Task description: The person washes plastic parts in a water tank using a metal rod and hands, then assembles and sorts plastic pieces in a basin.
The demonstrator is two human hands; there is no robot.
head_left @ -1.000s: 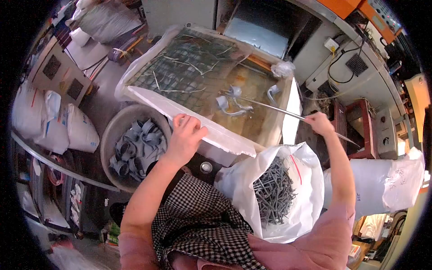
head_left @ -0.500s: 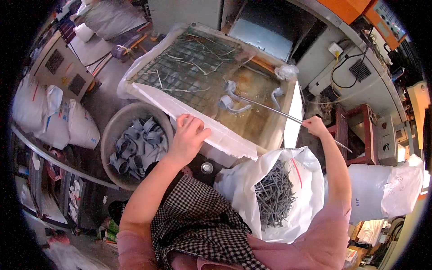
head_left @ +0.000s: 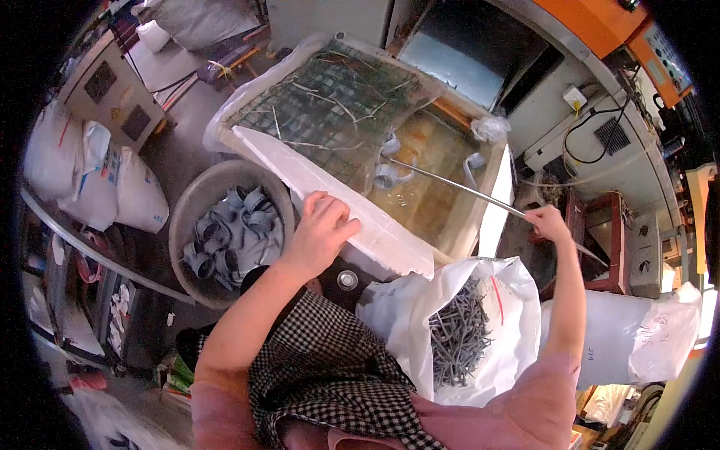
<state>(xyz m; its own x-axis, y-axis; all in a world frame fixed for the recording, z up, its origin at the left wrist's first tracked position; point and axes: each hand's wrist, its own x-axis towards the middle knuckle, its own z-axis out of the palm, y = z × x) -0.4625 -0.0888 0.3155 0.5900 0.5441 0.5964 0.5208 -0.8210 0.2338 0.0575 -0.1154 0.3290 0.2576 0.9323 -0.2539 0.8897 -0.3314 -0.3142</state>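
My right hand (head_left: 547,223) is closed around a long thin metal rod (head_left: 465,193), which slants left into a water-filled tank (head_left: 457,241). The rod's far end is beside grey curved plastic pieces (head_left: 387,178) in the water, close to a green net (head_left: 322,112). Another grey curved piece (head_left: 473,162) lies near the tank's right side. My left hand (head_left: 322,234) has its fingers bent over the top edge of a white foam board (head_left: 375,234) along the tank's near side. Its fingertips are partly hidden.
Left of the tank stands a round tub (head_left: 180,217) with several grey curved parts. Close to my body, an open white bag (head_left: 517,330) contains grey sticks. Filled sacks (head_left: 139,195) stand at far left. A machine with an orange panel (head_left: 600,30) is at upper right.
The rod's tip and the grey pieces beside it have shifted left in the water, closer to the net. My left hand stays at the foam board. The view has turned slightly.
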